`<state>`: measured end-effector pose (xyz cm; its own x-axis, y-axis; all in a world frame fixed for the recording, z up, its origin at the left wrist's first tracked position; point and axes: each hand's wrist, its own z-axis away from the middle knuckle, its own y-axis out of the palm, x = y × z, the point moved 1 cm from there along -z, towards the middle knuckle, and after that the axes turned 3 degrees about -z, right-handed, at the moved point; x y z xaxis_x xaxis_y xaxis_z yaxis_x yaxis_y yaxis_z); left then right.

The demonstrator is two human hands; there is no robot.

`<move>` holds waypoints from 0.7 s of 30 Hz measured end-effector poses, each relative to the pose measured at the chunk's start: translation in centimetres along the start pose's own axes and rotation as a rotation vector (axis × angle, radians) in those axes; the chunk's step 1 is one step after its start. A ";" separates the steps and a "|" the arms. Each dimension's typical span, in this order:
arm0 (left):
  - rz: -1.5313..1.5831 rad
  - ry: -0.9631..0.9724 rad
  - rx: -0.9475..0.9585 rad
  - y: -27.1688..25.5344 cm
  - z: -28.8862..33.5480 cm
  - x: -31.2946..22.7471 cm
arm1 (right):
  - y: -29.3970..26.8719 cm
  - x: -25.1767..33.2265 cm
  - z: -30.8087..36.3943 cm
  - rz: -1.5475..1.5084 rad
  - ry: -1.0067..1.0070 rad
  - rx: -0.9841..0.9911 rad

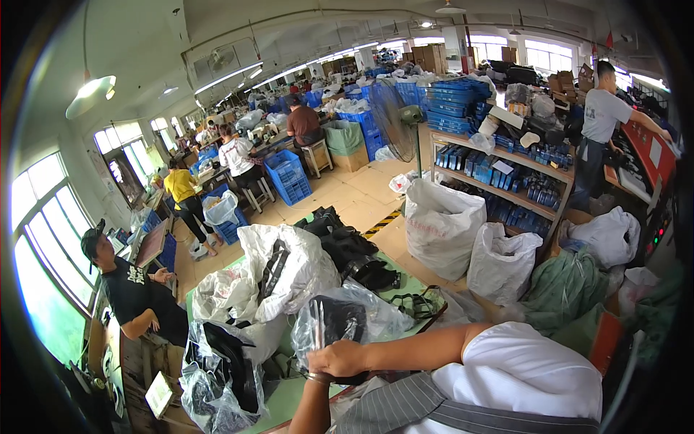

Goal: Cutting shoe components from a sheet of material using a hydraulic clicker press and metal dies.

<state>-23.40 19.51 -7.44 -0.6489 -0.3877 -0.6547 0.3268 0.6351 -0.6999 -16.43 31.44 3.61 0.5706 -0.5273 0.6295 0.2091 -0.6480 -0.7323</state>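
Observation:
My right hand (338, 359) is closed at the near edge of a clear plastic bag (379, 315) with black goods (343, 320) inside. My left forearm (312, 409) rises from the lower edge, a band around its wrist. Most of my left hand is hidden where it meets the right one, so its fingers do not show. Under the bag lies a green tabletop (290, 399). Just left of my hands, another clear bag (210, 387) holds black items. A big white woven sack (293, 264) stands beyond, with a black strap lying on it.
Black bags (347, 249) pile up on the table's far end. White sacks (442, 231) stand on the floor to the right, before a shelf (506, 177) of blue boxes. One person (141, 293) stands at the left; another (607, 108) works at the right.

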 end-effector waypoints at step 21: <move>1.005 -0.315 -0.583 -7.1 1.2 0.9 | 3.8 0.3 3.4 -0.625 -0.068 0.304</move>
<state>-25.53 13.81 -3.40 -0.0598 0.3592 -0.9313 0.1777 0.9219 0.3442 -12.80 30.72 0.15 0.3173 -0.0630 0.9462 0.7219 -0.6309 -0.2841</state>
